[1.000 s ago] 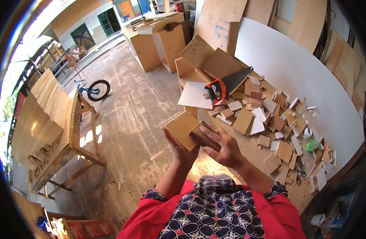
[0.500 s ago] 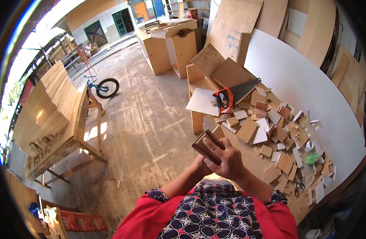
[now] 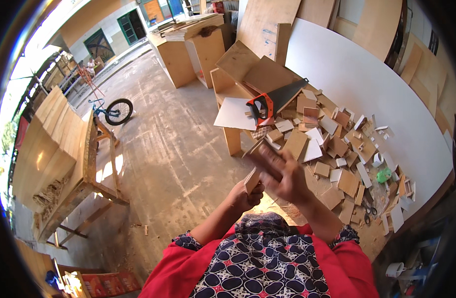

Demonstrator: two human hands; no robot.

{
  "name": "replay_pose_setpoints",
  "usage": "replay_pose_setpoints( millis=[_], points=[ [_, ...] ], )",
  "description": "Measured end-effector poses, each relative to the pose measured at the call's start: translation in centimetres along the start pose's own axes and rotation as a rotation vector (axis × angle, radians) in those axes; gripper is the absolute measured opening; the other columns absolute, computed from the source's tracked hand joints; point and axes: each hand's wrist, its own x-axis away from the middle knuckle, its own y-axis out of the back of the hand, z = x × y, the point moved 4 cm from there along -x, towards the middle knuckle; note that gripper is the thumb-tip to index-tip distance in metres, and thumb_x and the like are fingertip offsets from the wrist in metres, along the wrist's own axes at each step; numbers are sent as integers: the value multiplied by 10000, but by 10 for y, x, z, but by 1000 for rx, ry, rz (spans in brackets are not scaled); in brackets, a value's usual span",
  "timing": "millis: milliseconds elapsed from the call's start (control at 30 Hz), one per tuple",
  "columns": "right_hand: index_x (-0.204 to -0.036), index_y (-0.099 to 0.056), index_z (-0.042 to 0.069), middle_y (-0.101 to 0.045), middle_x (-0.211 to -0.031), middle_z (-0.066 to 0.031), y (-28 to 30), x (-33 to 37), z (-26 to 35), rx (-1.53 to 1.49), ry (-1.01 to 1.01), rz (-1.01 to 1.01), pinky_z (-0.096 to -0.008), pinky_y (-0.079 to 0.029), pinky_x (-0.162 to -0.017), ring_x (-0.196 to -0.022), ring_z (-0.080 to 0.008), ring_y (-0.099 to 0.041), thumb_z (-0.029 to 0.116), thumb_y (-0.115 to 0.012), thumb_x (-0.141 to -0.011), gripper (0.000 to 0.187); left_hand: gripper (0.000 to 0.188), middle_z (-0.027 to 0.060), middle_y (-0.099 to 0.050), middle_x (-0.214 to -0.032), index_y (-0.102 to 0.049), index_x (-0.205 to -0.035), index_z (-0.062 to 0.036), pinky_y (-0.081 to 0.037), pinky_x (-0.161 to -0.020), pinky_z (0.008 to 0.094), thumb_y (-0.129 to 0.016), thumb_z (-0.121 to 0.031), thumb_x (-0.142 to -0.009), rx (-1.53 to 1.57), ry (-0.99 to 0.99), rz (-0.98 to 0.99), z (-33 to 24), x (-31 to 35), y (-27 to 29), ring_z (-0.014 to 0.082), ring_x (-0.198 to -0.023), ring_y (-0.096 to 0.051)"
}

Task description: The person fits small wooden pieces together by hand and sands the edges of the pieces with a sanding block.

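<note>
In front of my body, my left hand (image 3: 245,196) is closed round a small, pale wooden piece (image 3: 252,181), whose end sticks up past the fingers. My right hand (image 3: 291,180) grips a flat brown block (image 3: 262,163) that looks like a sanding block, fingers laid along its upper face. Motion blurs the right fingers somewhat. The brown block's lower end lies close beside the wooden piece; whether they touch I cannot tell.
Wood offcuts (image 3: 348,183) lie heaped on the right, with scissors (image 3: 370,212) at their near edge. A handsaw (image 3: 261,109) with an orange-black handle rests on stacked boards. Left stands a wooden workbench (image 3: 89,169); beyond it is a bicycle wheel (image 3: 119,111).
My hands have moved apart, and the pale piece now shows in my left hand. My right hand has tilted with the brown block. The whole view has shifted slightly.
</note>
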Motion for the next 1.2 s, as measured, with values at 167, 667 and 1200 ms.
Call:
replay_pose_setpoints(
  millis=[167, 667, 1200],
  points=[
    [-1325, -569, 217, -580, -999, -166, -10, 28, 37, -2, 272, 198, -413, -555, -706, -817, -333, -652, 279, -725, -780, 570, 174, -5, -519, -752, -563, -978, -104, -390, -452, 214, -557, -273, -938, -463, -368, -569, 3, 2, 0, 87, -573, -498],
    [-1337, -556, 184, -592, -1014, -161, 9, 0, 14, 110, 57, -51, -403, -563, -697, -818, -328, -662, 281, -730, -778, 594, 136, -6, -520, -772, -590, -1045, -161, -334, -420, 205, -594, -235, -930, -179, -105, -250, 1, 12, 2, 77, -570, -491],
    [-1328, -563, 156, -589, -991, -175, 21, -17, 9, 102, -26, 10, -400, -543, -732, -831, -344, -639, 301, -748, -755, 619, 229, -49, -497, -625, -580, -856, -135, -333, -375, 196, -605, -349, -935, -441, -281, -613, -22, 1, -41, 62, -469, -460]
  ],
)
